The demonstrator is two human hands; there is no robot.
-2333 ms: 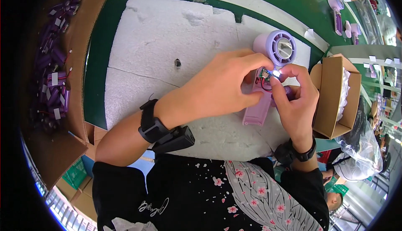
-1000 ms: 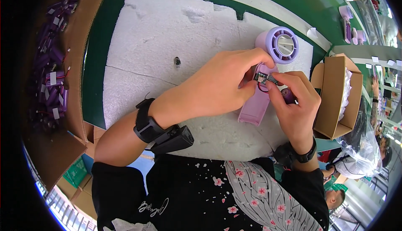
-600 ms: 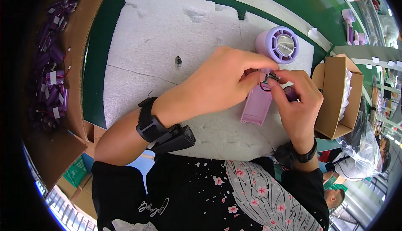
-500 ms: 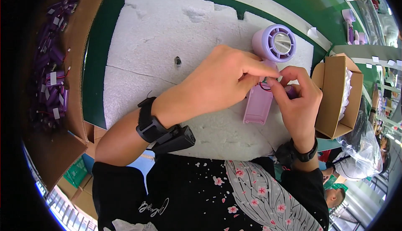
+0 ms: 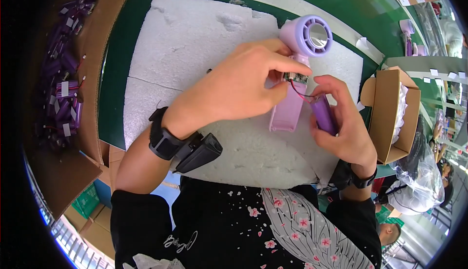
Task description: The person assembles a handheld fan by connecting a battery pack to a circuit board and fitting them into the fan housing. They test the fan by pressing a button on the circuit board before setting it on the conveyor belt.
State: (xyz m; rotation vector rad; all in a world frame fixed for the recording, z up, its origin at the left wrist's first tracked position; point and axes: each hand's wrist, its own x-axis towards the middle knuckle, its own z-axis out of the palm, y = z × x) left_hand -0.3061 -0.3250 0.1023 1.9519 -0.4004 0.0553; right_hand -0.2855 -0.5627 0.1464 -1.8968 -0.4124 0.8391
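My left hand [image 5: 243,81] is closed around the neck of a lilac handheld fan [image 5: 306,36], just below its round head. The fan's handle shell [image 5: 286,109] lies open, showing a small green circuit board [image 5: 296,78] near the top. Between the thumb and fingers of my right hand [image 5: 348,127] is a purple cylindrical battery [image 5: 323,115], held tilted beside the handle. Thin red and black wires [image 5: 303,97] run from the battery to the board. Fingertips of my left hand partly hide the fan's neck.
White foam sheets [image 5: 165,39] cover the green bench under the fan. On the left stands a cardboard box [image 5: 92,69] with many purple batteries [image 5: 63,88]. A smaller open carton [image 5: 382,118] is at the right. Another fan [image 5: 407,27] sits farther back, and people work beyond.
My right hand has drawn away from the board, and the battery now shows fully in it with its wires stretched out. The fan and my left hand have shifted slightly up and left.
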